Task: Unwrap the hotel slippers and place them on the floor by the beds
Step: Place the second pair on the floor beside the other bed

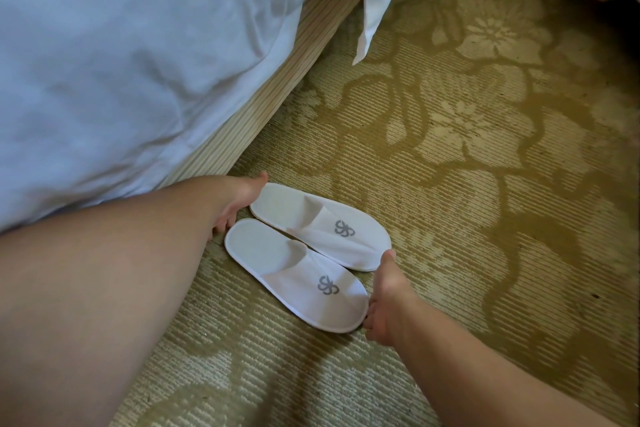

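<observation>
I see a big white bed (121,62) on the left, with a stripy base (277,87) under it and a flowery gold carpet (485,149) all around. My left hand (239,204) is low by the bed, and its fingers are spread and touching the heel ends of the two slippers (304,253). They lie flat on the carpet, side by side and touching, just beside the bed, with no wrapper on them that I can see. My right hand (388,302) is at the toe ends, with its fingers apart and pressed on the edges. I think these slippers are very light, thin and floppy, so they can slide or bend easily. The firm edge of the sole looks like the best place to hold.
</observation>
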Tool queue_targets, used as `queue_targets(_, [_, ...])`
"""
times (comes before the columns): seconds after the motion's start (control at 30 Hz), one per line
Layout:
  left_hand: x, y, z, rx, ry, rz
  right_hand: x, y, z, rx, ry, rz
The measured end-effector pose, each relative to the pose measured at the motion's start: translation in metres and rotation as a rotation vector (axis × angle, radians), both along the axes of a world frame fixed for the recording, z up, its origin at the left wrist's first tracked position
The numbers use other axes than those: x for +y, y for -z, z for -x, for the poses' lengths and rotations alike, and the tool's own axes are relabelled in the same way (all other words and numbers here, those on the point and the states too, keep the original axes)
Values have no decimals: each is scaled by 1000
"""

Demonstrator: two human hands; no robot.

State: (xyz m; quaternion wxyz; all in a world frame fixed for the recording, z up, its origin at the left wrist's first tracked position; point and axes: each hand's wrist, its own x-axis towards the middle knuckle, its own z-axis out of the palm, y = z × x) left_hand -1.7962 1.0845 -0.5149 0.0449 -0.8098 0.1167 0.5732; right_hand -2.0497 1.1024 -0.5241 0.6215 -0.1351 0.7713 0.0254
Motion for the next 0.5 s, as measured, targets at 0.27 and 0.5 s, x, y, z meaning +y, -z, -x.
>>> queue_targets(0.27, [-1,-2,0,2,-7,24,0,2,1,16,12,12])
queue_targets(0.5, [-3,-2,0,-10,5,39,-2,-1,2,18,6,21])
